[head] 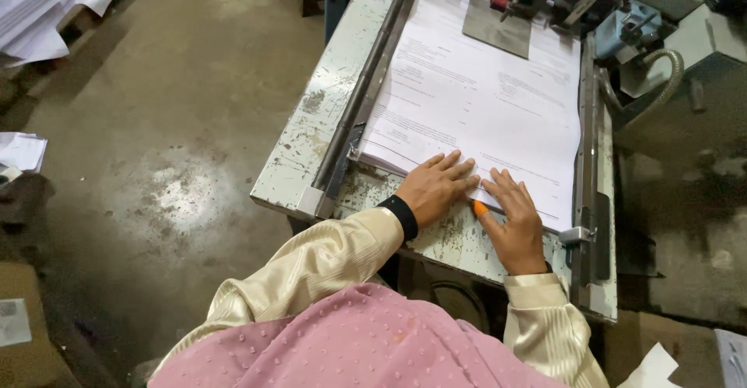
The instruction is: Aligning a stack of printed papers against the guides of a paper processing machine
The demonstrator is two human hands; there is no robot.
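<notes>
A thick stack of white printed sheets (482, 92) lies on a worn, paint-chipped metal machine table (303, 162). My left hand (436, 187) rests flat on the stack's near edge, fingers spread toward the paper. Beside it, my right hand (513, 221) also presses flat on the near edge, its thumb wearing an orange fingertip cover. The two hands nearly touch. Neither hand grips anything. Cream satin sleeves and a pink dotted cloth (350, 341) fill the bottom of the view.
A metal guide rail (366, 92) runs along the stack's left side, another rail (587, 154) along its right. Machine parts and a blue unit with a hose (638, 38) sit at the far end. Paper piles (39, 7) lie on the left above the concrete floor (171, 162).
</notes>
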